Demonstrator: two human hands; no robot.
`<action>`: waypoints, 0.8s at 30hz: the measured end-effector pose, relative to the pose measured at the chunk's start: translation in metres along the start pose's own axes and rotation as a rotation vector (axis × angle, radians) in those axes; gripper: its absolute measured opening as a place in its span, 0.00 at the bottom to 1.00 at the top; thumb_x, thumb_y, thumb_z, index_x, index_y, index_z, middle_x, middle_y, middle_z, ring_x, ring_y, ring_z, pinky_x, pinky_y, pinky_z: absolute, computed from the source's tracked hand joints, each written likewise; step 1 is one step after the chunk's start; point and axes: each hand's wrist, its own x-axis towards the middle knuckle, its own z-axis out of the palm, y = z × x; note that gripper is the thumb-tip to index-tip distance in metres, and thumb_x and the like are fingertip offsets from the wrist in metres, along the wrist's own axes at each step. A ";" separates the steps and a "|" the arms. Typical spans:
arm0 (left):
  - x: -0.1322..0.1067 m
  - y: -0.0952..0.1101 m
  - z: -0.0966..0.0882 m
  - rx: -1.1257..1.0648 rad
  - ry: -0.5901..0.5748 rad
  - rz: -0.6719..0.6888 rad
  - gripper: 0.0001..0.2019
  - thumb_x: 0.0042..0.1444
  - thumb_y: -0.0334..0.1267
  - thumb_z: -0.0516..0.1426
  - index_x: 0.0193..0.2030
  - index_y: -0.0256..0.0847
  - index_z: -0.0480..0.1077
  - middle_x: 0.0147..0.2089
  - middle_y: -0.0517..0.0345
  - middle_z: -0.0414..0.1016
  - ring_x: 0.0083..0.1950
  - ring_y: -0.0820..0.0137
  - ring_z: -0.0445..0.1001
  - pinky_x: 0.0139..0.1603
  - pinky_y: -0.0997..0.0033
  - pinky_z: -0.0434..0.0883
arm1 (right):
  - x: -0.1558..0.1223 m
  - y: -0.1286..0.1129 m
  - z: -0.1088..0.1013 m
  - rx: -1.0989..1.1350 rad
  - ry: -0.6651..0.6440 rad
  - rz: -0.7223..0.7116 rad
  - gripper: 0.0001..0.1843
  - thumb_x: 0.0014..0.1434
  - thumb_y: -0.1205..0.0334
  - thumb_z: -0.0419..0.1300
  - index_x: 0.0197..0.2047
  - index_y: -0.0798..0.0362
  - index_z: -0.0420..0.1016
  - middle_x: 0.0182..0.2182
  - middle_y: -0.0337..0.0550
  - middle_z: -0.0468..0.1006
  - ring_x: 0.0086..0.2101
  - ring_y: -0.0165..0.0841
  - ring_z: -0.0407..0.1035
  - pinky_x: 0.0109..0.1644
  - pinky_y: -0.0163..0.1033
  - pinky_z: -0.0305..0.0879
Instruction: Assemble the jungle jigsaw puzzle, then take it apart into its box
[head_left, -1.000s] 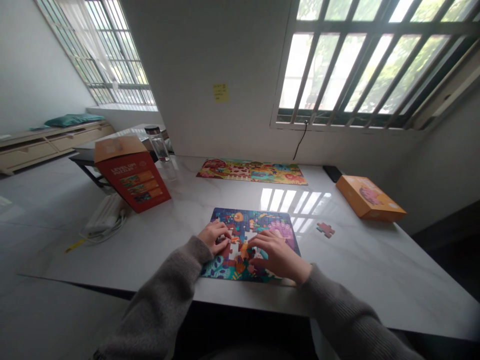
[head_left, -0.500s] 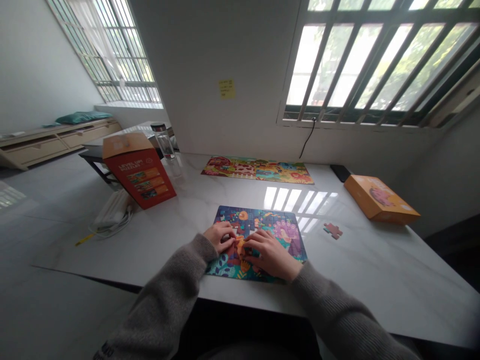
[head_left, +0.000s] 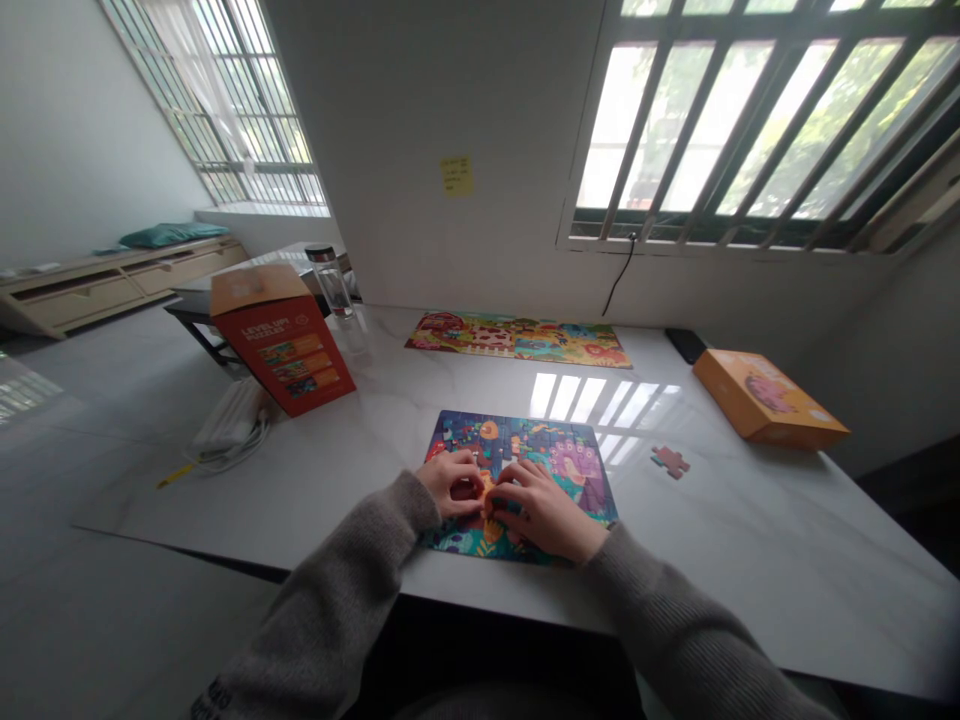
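Note:
A colourful jigsaw puzzle [head_left: 577, 470], mostly assembled, lies on the white table in front of me. Over its middle, an orange puzzle piece [head_left: 487, 490] shows between the fingertips of both hands. My left hand [head_left: 454, 482] pinches it from the left with curled fingers. From the other side my right hand [head_left: 541, 508] grips it, thumb and fingers drawn together. The fingers partly hide the piece and the puzzle beneath. To the right of the puzzle lies a loose reddish puzzle piece [head_left: 670, 461].
A long finished puzzle [head_left: 517, 340] lies by the wall. On the left stand a red-orange puzzle box [head_left: 300, 350], a glass bottle [head_left: 334, 285] and a white power strip [head_left: 229, 415]. An orange box [head_left: 769, 400] and a dark phone-like object [head_left: 684, 346] are at right.
My left hand has shifted slightly right and nearer to me, its fingertips now closer to the right hand's. The right hand stays almost in place. The view has shifted slightly.

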 end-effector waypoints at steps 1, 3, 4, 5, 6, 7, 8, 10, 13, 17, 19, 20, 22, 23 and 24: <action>0.000 0.002 -0.001 0.015 -0.011 -0.003 0.09 0.50 0.42 0.66 0.36 0.40 0.77 0.39 0.55 0.71 0.40 0.67 0.73 0.44 0.67 0.72 | 0.000 0.000 0.000 -0.003 0.001 0.000 0.08 0.65 0.56 0.62 0.46 0.44 0.78 0.43 0.44 0.74 0.46 0.39 0.66 0.57 0.49 0.63; 0.000 0.005 -0.002 0.040 -0.029 0.000 0.10 0.50 0.42 0.66 0.37 0.40 0.77 0.41 0.55 0.72 0.41 0.66 0.73 0.47 0.66 0.72 | 0.000 0.000 0.000 -0.006 0.005 -0.005 0.07 0.65 0.57 0.61 0.46 0.44 0.78 0.42 0.44 0.74 0.46 0.39 0.66 0.57 0.50 0.63; 0.000 0.006 -0.002 0.049 -0.035 0.004 0.10 0.50 0.41 0.66 0.37 0.40 0.76 0.41 0.55 0.72 0.42 0.66 0.73 0.48 0.65 0.72 | 0.000 0.000 0.000 -0.006 0.006 -0.007 0.07 0.65 0.57 0.61 0.46 0.44 0.78 0.42 0.44 0.74 0.46 0.39 0.66 0.57 0.50 0.63; 0.000 0.007 -0.002 0.055 -0.041 0.007 0.09 0.50 0.41 0.66 0.37 0.40 0.76 0.42 0.54 0.72 0.42 0.66 0.73 0.48 0.65 0.72 | 0.000 0.000 0.000 -0.003 0.004 -0.007 0.07 0.65 0.59 0.61 0.46 0.45 0.78 0.42 0.44 0.75 0.46 0.39 0.66 0.57 0.50 0.63; 0.000 0.007 -0.002 0.058 -0.046 0.008 0.09 0.51 0.41 0.65 0.37 0.40 0.76 0.42 0.54 0.72 0.42 0.66 0.73 0.48 0.65 0.72 | 0.000 0.000 0.000 0.000 0.002 -0.006 0.07 0.66 0.60 0.60 0.47 0.45 0.78 0.42 0.44 0.75 0.46 0.39 0.66 0.57 0.50 0.64; 0.001 0.007 -0.002 0.060 -0.050 0.007 0.08 0.51 0.41 0.65 0.36 0.41 0.76 0.41 0.55 0.73 0.42 0.66 0.73 0.48 0.65 0.72 | 0.000 0.000 -0.001 0.005 0.000 -0.004 0.08 0.66 0.61 0.60 0.47 0.45 0.78 0.42 0.44 0.75 0.46 0.39 0.66 0.56 0.49 0.64; 0.001 0.007 -0.001 0.061 -0.054 0.006 0.08 0.51 0.41 0.65 0.36 0.41 0.76 0.41 0.55 0.73 0.42 0.66 0.73 0.48 0.65 0.72 | -0.001 0.000 -0.001 0.009 -0.002 -0.003 0.08 0.66 0.62 0.59 0.47 0.45 0.78 0.43 0.44 0.75 0.46 0.39 0.66 0.56 0.49 0.64; 0.001 0.007 -0.001 0.061 -0.055 0.001 0.08 0.52 0.41 0.64 0.36 0.41 0.75 0.41 0.55 0.73 0.42 0.66 0.73 0.48 0.66 0.72 | -0.001 0.001 -0.003 0.007 0.012 0.002 0.09 0.67 0.63 0.58 0.47 0.46 0.78 0.43 0.45 0.75 0.47 0.39 0.66 0.55 0.49 0.65; 0.001 0.006 -0.001 0.067 -0.050 -0.004 0.10 0.51 0.43 0.65 0.36 0.41 0.75 0.41 0.55 0.73 0.42 0.66 0.74 0.49 0.66 0.71 | -0.004 0.010 -0.006 -0.015 0.080 0.029 0.10 0.67 0.64 0.57 0.48 0.46 0.77 0.45 0.46 0.75 0.48 0.40 0.66 0.55 0.50 0.64; 0.000 0.006 -0.002 0.084 -0.051 0.006 0.12 0.49 0.44 0.67 0.37 0.40 0.75 0.43 0.54 0.73 0.42 0.65 0.74 0.48 0.65 0.71 | -0.016 0.041 -0.019 -0.051 0.224 0.110 0.11 0.67 0.64 0.57 0.50 0.46 0.76 0.44 0.46 0.75 0.46 0.40 0.67 0.53 0.50 0.65; 0.000 0.007 -0.002 0.070 -0.052 0.006 0.11 0.49 0.43 0.66 0.36 0.41 0.75 0.42 0.54 0.72 0.42 0.65 0.73 0.47 0.65 0.72 | -0.028 0.061 -0.028 -0.102 0.295 0.189 0.13 0.67 0.64 0.55 0.51 0.47 0.75 0.43 0.47 0.74 0.44 0.41 0.68 0.51 0.50 0.66; 0.000 0.008 -0.002 0.061 -0.048 0.005 0.11 0.50 0.43 0.66 0.37 0.41 0.75 0.42 0.54 0.72 0.42 0.66 0.73 0.47 0.65 0.72 | -0.036 0.071 -0.033 -0.133 0.313 0.225 0.13 0.67 0.64 0.54 0.52 0.47 0.75 0.43 0.48 0.74 0.44 0.42 0.67 0.50 0.50 0.66; 0.000 0.010 -0.002 0.049 -0.021 0.002 0.09 0.53 0.43 0.63 0.37 0.40 0.74 0.41 0.53 0.73 0.41 0.66 0.73 0.46 0.65 0.72 | -0.055 0.091 -0.043 -0.206 0.326 0.298 0.14 0.65 0.63 0.54 0.52 0.49 0.75 0.42 0.49 0.73 0.44 0.43 0.67 0.50 0.51 0.66; 0.000 0.011 -0.003 0.047 0.003 -0.001 0.08 0.55 0.42 0.62 0.37 0.40 0.74 0.40 0.53 0.73 0.40 0.66 0.73 0.45 0.65 0.72 | -0.065 0.100 -0.048 -0.251 0.321 0.347 0.15 0.65 0.63 0.54 0.53 0.50 0.74 0.42 0.49 0.73 0.45 0.44 0.67 0.51 0.51 0.65; 0.000 0.011 -0.004 0.047 0.031 -0.004 0.08 0.57 0.42 0.60 0.38 0.40 0.74 0.39 0.53 0.73 0.40 0.67 0.73 0.45 0.66 0.71 | -0.074 0.108 -0.052 -0.299 0.317 0.407 0.16 0.64 0.62 0.54 0.54 0.51 0.74 0.43 0.49 0.73 0.45 0.44 0.67 0.51 0.51 0.65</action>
